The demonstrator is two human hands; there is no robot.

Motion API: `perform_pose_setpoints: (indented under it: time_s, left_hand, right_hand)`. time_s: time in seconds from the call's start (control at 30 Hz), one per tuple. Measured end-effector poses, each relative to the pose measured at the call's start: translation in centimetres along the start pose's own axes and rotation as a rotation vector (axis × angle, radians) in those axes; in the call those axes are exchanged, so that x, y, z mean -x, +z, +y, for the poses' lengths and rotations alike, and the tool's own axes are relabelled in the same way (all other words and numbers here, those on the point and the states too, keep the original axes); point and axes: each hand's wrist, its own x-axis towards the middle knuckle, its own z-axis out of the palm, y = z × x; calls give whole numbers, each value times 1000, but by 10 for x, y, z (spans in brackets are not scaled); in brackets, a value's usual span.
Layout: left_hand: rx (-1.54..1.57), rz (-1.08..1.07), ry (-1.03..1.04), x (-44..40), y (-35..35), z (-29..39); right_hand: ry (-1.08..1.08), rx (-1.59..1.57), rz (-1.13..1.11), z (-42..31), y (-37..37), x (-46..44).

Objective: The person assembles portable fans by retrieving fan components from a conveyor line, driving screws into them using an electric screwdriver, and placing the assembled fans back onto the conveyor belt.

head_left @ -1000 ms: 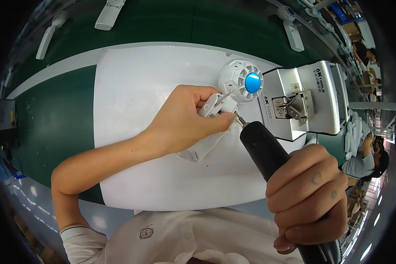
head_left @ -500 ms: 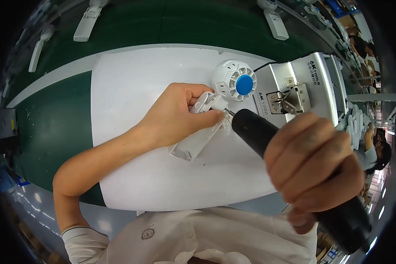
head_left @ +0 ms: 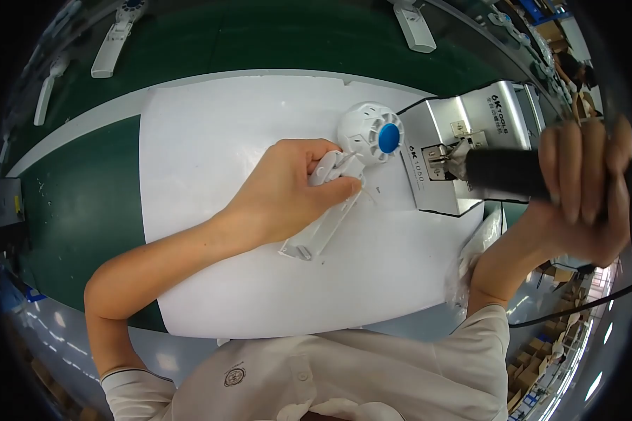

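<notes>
- Left hand [head_left: 281, 189], left of the silver machine [head_left: 502, 116], pinches the white device [head_left: 319, 231] near its joint, thumb on one side and fingers behind.
- Right hand [head_left: 586, 189], right of the machine's bracket, has its fingers wrapped around the black driver [head_left: 505, 172]; hand and tool are blurred.
- The change: half a second ago the driver's tip was at the joint beside the left thumb; now it has swung over to the machine's bracket. Whether it touches is unclear. I judge that driving at the joint is paused, with the device held as it was.
- The device's round head [head_left: 361, 133] with its blue disc [head_left: 389, 138] sits just left of the machine; its long body slants away toward the wearer.
- Under device and hand, a white sheet [head_left: 260, 288] spreads left of the machine. A clear bag [head_left: 474, 259] lies on the machine's wearer side.
- Beyond the machine, to its left, similar white devices [head_left: 414, 29] lie on the green surface [head_left: 281, 38].
- Right of the machine, farther off, are a partly visible co-worker [head_left: 572, 67] and cardboard boxes [head_left: 530, 372].
</notes>
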Motion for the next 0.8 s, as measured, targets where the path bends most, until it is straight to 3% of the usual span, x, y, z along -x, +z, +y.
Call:
perform_pose_setpoints:
  time_s: [0.1, 0.2, 0.8]
  left_hand:
    - [1, 14, 5, -3, 4, -2]
    - [-4, 4, 19, -7, 4, -2]
    - [15, 38, 173, -43, 18, -19]
  right_hand:
    - [-25, -143, -131, 15, 11, -1]
    - [-251, -197, -336, 32, 13, 2]
    - [-269, 68, -281, 73, 15, 21]
